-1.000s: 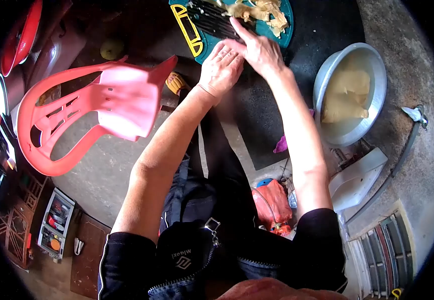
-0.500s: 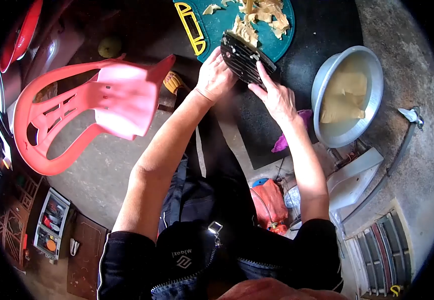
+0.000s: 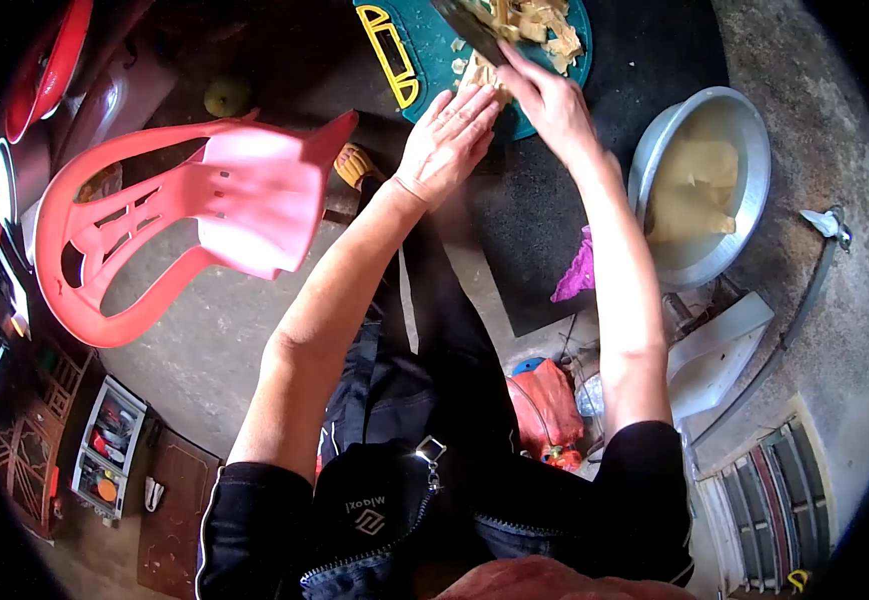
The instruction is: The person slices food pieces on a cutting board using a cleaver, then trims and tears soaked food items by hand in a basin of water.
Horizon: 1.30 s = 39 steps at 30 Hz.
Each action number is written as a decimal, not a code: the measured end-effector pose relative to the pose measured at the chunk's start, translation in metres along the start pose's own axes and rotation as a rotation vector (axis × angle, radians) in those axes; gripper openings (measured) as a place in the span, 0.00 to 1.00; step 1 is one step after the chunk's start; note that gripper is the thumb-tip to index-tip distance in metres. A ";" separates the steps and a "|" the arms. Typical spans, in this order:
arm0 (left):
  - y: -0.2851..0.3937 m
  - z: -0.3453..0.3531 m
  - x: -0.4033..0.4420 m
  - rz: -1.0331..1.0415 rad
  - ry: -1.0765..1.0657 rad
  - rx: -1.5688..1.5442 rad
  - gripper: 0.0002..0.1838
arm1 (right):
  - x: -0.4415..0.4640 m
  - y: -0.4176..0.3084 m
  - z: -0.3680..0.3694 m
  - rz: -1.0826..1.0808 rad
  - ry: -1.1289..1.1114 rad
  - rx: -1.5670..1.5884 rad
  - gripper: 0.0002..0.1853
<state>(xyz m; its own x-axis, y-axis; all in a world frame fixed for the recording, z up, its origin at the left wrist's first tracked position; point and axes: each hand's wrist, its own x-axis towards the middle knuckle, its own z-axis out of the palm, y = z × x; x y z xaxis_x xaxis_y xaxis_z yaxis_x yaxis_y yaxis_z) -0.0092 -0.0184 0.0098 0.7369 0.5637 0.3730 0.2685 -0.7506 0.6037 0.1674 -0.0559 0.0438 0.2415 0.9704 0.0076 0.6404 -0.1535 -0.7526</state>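
My right hand (image 3: 552, 108) grips a dark-bladed knife (image 3: 468, 30), a broad one like a cleaver, whose blade slants up and left across the round teal cutting board (image 3: 430, 45). Just below the blade, my left hand (image 3: 444, 145) lies flat with its fingers stretched out. Its fingertips touch pale yellow food pieces (image 3: 478, 74) at the board's near edge. More torn yellowish food pieces (image 3: 546, 22) lie beyond the knife; their kind is unclear. The knife's handle is mostly hidden in my right hand.
Right of the board on the dark table (image 3: 654, 60) stands a metal basin (image 3: 760, 170) with yellowish sheets in cloudy liquid. A pink plastic chair (image 3: 259, 200) is at left. A magenta cloth (image 3: 576, 270) hangs by the table edge. A hose (image 3: 804, 300) runs at far right.
The knife has gone from a tilted, bit-covered face held between both hands to lying farther up over the board. My left hand has left the blade and now rests flat on the food.
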 end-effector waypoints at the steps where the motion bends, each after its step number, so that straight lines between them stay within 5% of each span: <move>1: -0.001 -0.002 -0.001 -0.012 0.007 -0.031 0.18 | -0.018 -0.010 -0.007 0.047 -0.075 -0.107 0.32; 5: -0.015 -0.001 -0.005 0.128 0.010 -0.064 0.17 | -0.088 -0.032 -0.016 0.042 -0.252 -0.490 0.32; 15: -0.014 0.007 -0.013 0.016 -0.121 -0.021 0.16 | -0.035 -0.002 0.022 0.038 -0.116 -0.365 0.35; 20: 0.006 -0.011 0.001 0.014 0.024 -0.038 0.14 | -0.018 -0.007 0.016 0.109 -0.068 -0.145 0.31; 27: -0.017 -0.004 -0.014 0.182 -0.072 -0.108 0.15 | -0.116 -0.030 0.004 0.024 -0.139 -0.444 0.35; 31: -0.013 -0.005 -0.016 0.133 -0.038 -0.156 0.15 | -0.093 -0.009 0.021 0.014 -0.093 -0.396 0.37; 39: -0.011 -0.013 -0.012 0.134 -0.114 -0.111 0.15 | -0.046 -0.028 0.012 0.202 -0.105 -0.129 0.30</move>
<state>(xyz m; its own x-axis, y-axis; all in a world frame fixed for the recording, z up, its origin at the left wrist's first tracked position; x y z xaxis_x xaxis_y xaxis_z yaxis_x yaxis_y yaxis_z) -0.0294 -0.0119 0.0079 0.8285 0.4138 0.3774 0.0976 -0.7702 0.6303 0.1295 -0.0943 0.0569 0.3009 0.9308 -0.2077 0.6765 -0.3618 -0.6414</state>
